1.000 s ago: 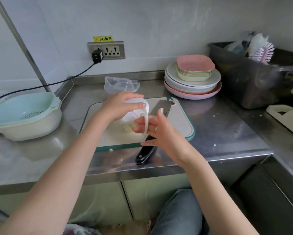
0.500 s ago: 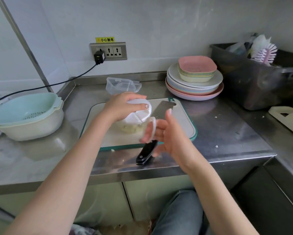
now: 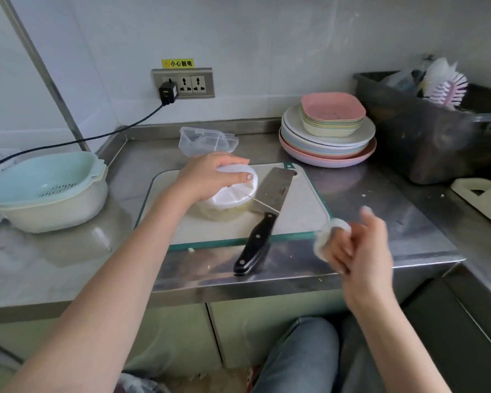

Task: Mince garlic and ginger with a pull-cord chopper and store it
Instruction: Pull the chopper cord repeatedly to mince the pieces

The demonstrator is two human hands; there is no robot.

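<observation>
**Head view: cord drawn out from the chopper**

Head camera, nearest first: the right hand (image 3: 360,245), blurred, is off the near right corner of the board, its fingers curled round the white ring-shaped pull handle (image 3: 331,236). A thin white cord (image 3: 262,204) runs taut from there leftward to the chopper. The black-handled steel cleaver (image 3: 262,219) lies diagonally, handle over the near edge of the white, green-rimmed cutting board (image 3: 304,211), blade flat on it.

Further in, the round clear-plastic chopper with a white lid (image 3: 230,199) stands on the board's middle, pale minced bits visible through its wall. The left hand (image 3: 210,177) presses down on the lid, fingers spread and draped over its far rim.

Far left sits a pale blue colander nested in a cream bowl (image 3: 44,191). Behind the board lies a clear lidded storage box (image 3: 207,140); far right, a stack of pastel plates (image 3: 328,143) on the steel counter (image 3: 380,199).
</observation>
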